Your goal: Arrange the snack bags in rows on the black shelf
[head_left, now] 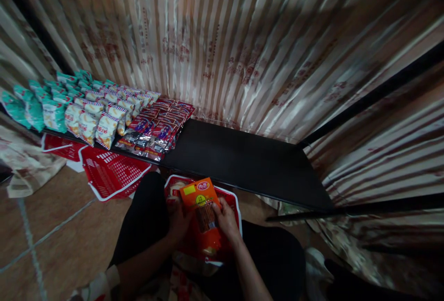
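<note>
An orange snack packet (194,206) with a yellow label and a clear window showing brown strips is tilted up above a red basket (237,199) between my knees. My left hand (178,221) is closed at the packet's left edge, its fingertips partly hidden. On the other side, my right hand (227,221) grips the right edge, thumb on the front. Pale packaging (176,188) shows in the basket behind my left hand. Other contents lie mostly hidden under the packet.
A low black shelf (239,153) runs in front of me. On its left stand green bags (53,113), white snack bags (106,130) and flat dark red packets (161,127). More red baskets (111,171) are below. A black post (374,93) rises at right, before striped curtains (222,51).
</note>
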The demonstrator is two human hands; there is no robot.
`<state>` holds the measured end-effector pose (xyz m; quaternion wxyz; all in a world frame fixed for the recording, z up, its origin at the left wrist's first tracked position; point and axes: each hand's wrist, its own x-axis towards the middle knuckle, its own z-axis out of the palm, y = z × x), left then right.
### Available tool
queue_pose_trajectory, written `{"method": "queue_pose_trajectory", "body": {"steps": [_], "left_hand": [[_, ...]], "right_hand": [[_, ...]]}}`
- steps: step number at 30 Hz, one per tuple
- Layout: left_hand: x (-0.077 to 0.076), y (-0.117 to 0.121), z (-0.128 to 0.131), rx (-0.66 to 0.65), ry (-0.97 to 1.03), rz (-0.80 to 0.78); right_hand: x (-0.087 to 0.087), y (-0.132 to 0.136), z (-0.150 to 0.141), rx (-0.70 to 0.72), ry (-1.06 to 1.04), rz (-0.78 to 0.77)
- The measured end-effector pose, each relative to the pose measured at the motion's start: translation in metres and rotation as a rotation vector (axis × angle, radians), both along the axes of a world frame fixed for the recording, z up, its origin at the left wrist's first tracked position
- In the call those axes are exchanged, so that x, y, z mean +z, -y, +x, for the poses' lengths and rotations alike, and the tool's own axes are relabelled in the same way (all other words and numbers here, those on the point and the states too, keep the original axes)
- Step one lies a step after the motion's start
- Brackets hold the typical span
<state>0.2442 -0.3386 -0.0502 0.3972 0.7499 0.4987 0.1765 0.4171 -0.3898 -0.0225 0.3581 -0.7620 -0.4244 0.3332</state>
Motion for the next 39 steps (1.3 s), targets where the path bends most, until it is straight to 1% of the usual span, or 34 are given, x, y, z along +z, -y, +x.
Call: {"method": "queue_pose_trajectory", "body": {"steps": [1,3,5,7,11,15,16,18,19,21,24,26,30,34,36,39], "left_hand": [[0.003,-0.001,0.003,0.057,0.017,-0.064],[0.012,-0.004,0.008,0.164,0.095,-0.244],[0.02,-0.008,0.014,0.188,0.188,-0.327],[0.027,-0.013,0.019,0.208,0.233,-0.356],[0.037,-0.028,0.025,0.249,0.292,-0.334],[0.045,-0.046,0.028,0.325,0.357,-0.26],[0.047,-0.051,0.029,0.33,0.365,-0.246],[0.052,-0.062,0.029,0.333,0.367,-0.226],[0.054,-0.068,0.029,0.335,0.358,-0.216],[0.057,-0.079,0.031,0.339,0.327,-0.195],[0.061,-0.093,0.035,0.33,0.298,-0.178],[0.062,-0.099,0.037,0.324,0.293,-0.177],[0.065,-0.105,0.04,0.309,0.266,-0.17],[0.069,-0.109,0.041,0.298,0.228,-0.169],[0.071,-0.113,0.043,0.297,0.221,-0.163],[0.073,-0.118,0.046,0.323,0.238,-0.146]], "right_hand": [[0.003,-0.001,0.0,-0.021,-0.031,0.025],[0.009,-0.003,0.0,-0.07,-0.089,0.069],[0.016,-0.007,-0.001,-0.128,-0.136,0.109],[0.021,-0.014,-0.002,-0.184,-0.176,0.142],[0.027,-0.031,-0.006,-0.27,-0.302,0.224],[0.033,-0.048,-0.012,-0.364,-0.481,0.294],[0.035,-0.052,-0.014,-0.372,-0.526,0.297],[0.04,-0.058,-0.015,-0.34,-0.586,0.281],[0.042,-0.061,-0.016,-0.313,-0.588,0.267],[0.046,-0.065,-0.017,-0.277,-0.528,0.242],[0.048,-0.071,-0.017,-0.292,-0.397,0.24],[0.047,-0.074,-0.017,-0.292,-0.369,0.251],[0.045,-0.081,-0.015,-0.278,-0.398,0.257],[0.045,-0.086,-0.019,-0.313,-0.421,0.29],[0.049,-0.088,-0.022,-0.332,-0.468,0.309],[0.059,-0.092,-0.025,-0.337,-0.547,0.35]]}}
